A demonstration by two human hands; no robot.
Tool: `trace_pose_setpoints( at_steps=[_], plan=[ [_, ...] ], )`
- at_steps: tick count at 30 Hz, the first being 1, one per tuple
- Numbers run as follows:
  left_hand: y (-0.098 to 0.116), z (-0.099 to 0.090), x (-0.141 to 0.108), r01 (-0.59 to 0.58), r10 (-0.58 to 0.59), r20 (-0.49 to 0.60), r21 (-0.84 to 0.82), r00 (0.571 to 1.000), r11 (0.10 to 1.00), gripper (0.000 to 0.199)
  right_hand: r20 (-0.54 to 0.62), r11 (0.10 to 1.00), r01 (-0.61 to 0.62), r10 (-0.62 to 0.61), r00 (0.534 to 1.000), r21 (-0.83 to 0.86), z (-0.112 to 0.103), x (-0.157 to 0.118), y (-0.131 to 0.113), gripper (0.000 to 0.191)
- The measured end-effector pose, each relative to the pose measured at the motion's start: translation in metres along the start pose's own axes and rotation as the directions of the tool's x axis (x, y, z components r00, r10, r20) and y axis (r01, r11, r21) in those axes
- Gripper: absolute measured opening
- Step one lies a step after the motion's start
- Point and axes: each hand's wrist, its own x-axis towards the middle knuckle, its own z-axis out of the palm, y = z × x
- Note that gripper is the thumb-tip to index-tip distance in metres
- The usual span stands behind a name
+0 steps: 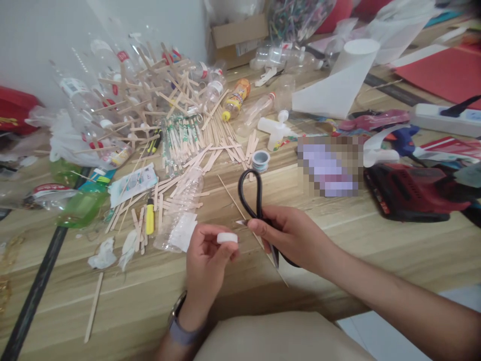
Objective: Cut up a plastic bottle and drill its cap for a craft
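Between the thumb and fingers of my left hand (208, 258) is a small white bottle cap (227, 237), held above the table's front part. My right hand (287, 233) is closed round a pair of black-handled scissors (248, 193); one handle loop points up and away, and a blade points down toward the table. A thin wooden skewer (230, 193) lies on the table and passes beneath the right hand. Beyond the scissors stands a small spool (260, 160). The cap and the scissors are apart.
Plastic bottles with craft sticks (124, 100) crowd the back left. A clear bottle (184, 200), a yellow-handled tool (150, 216) and a green bottle (85, 200) lie left. To the right are a red-black power tool (413, 193), a power strip (443, 118) and white paper (326, 95).
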Motion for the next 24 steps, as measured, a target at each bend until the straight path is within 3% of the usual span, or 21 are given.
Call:
trace_pose_setpoints(
  at_steps=[2,6,10,14,19,24],
  plan=[
    [0.002,0.003,0.001,0.121,-0.121,-0.014,-0.026,0.993,0.992,0.034,-0.059,0.999,0.033,-0.034,0.998,-0.022,0.003,0.0,0.0,0.043],
    [0.006,0.006,0.001,0.313,-0.305,0.08,-0.135,0.949,0.94,0.036,0.017,0.991,-0.032,0.03,0.999,0.131,0.008,0.001,-0.001,0.04],
    [0.008,0.005,-0.001,0.345,-0.309,0.172,-0.25,0.935,0.905,0.036,0.141,0.909,-0.134,0.084,0.986,0.394,0.008,0.002,-0.005,0.039],
    [0.008,0.001,-0.002,0.394,-0.285,0.322,-0.351,0.903,0.849,0.043,0.276,0.842,-0.153,0.005,0.961,0.517,0.005,0.001,-0.009,0.035],
    [0.013,-0.004,-0.001,0.513,-0.37,0.392,-0.373,0.842,0.773,0.033,0.293,0.86,-0.185,0.044,0.955,0.476,-0.001,0.004,-0.009,0.032],
    [0.016,-0.008,0.002,0.586,-0.422,0.432,-0.386,0.797,0.713,0.025,0.303,0.948,-0.158,0.071,0.951,0.276,-0.009,0.009,-0.009,0.033]
  ],
)
